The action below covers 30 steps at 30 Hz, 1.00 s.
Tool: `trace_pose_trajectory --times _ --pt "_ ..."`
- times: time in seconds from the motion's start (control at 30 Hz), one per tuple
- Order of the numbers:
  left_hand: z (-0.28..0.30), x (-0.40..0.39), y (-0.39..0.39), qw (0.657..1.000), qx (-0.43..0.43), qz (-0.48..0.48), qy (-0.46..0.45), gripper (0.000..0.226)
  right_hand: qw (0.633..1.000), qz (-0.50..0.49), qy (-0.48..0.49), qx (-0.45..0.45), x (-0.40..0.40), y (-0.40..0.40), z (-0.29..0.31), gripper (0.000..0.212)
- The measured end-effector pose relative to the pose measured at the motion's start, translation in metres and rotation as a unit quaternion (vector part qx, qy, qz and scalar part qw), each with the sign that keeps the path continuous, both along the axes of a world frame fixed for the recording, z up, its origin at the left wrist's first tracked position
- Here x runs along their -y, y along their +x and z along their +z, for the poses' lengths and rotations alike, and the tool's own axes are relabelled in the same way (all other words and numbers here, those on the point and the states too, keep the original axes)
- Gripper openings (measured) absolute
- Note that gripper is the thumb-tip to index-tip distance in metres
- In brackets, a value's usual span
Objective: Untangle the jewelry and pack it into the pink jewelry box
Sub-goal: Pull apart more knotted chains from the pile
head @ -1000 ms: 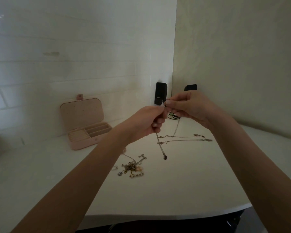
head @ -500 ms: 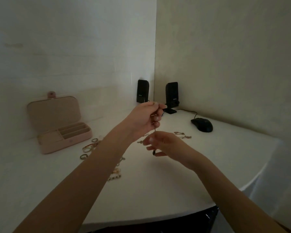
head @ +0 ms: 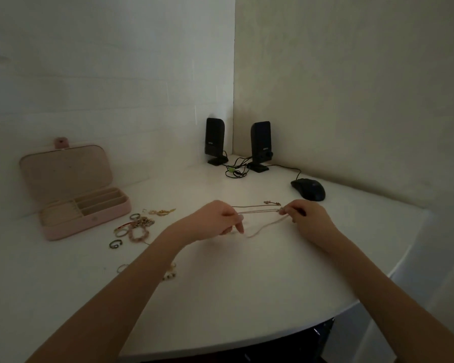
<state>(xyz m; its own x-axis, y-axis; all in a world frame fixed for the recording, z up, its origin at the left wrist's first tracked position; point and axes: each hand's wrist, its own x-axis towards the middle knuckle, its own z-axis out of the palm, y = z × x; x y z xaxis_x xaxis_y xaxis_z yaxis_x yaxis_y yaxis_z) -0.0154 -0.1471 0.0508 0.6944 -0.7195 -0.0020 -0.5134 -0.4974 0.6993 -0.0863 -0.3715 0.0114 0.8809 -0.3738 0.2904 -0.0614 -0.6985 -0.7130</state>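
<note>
White table (head: 247, 297) under a dim light, and I have both hands low over it near the middle. My left hand (head: 215, 221) has its fingers (head: 239, 226) curled, pinching one end of a thin chain necklace (head: 258, 211); my right hand (head: 308, 218) pinches the other end, by the clasp. Between the two hands the chain runs nearly straight, and a slack loop of it sags onto the table just below. A second chain (head: 254, 205) lies on the table just behind the first, with a small clasp or charm at its right end.

To my left the pink jewelry box (head: 89, 218) sits open near the wall, its lid leaning back and its compartments showing. Just beside the box, on its right, lies a loose heap of rings and bracelets (head: 138, 226), and a dark green ring (head: 115, 243) rests a little nearer to me. More small pieces (head: 169, 275) peek out from under my left forearm; I cannot tell what they are.

In the far corner stand two black speakers (head: 260, 142) with their cables tangled between them, and a black mouse (head: 308, 189) sits to their right, behind my right hand.
</note>
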Motion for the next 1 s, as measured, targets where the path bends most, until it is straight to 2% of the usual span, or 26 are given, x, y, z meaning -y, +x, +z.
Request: trace_pose_trajectory --times 0.13,0.27,0.4,0.43,0.57,0.6,0.67,0.77,0.87,1.0 --pt "-0.017 0.0 0.007 0.995 0.098 0.01 0.023 0.031 1.0 -0.02 0.002 0.011 0.008 0.004 -0.005 0.011" --pt "-0.023 -0.006 0.016 0.996 0.083 0.036 -0.026 0.026 1.0 -0.022 0.01 0.011 0.01 0.007 -0.005 0.007" --pt "-0.027 -0.002 0.017 0.974 0.201 0.047 -0.096 0.011 0.991 0.02 0.114 0.064 0.002 0.004 0.002 0.008" --pt "-0.025 0.003 0.016 0.97 0.203 0.046 -0.124 0.007 0.985 0.04 0.146 0.08 -0.003 0.003 0.006 0.009" --pt "-0.015 0.034 0.005 0.988 0.072 0.02 -0.133 0.047 0.965 0.131 0.207 0.095 -0.023 0.003 0.021 0.008" --pt "-0.014 0.042 0.003 0.99 0.039 0.018 -0.135 0.051 0.96 0.145 0.218 0.101 -0.026 0.004 0.024 0.006" --pt "-0.014 0.051 0.0 0.985 -0.035 0.03 -0.167 0.044 0.954 0.153 0.23 0.113 -0.029 0.005 0.028 0.005" --pt "-0.016 0.047 0.0 0.955 -0.138 0.026 -0.261 0.019 0.955 0.131 0.236 0.126 -0.025 0.007 0.031 0.006" --pt "-0.015 0.033 0.005 0.949 -0.143 0.034 -0.28 0.01 0.959 0.076 0.234 0.137 -0.012 0.006 0.028 0.007" --pt "-0.01 0.011 0.019 0.973 -0.063 0.069 -0.212 0.01 0.979 0.004 0.168 0.111 0.004 0.009 0.016 0.007"
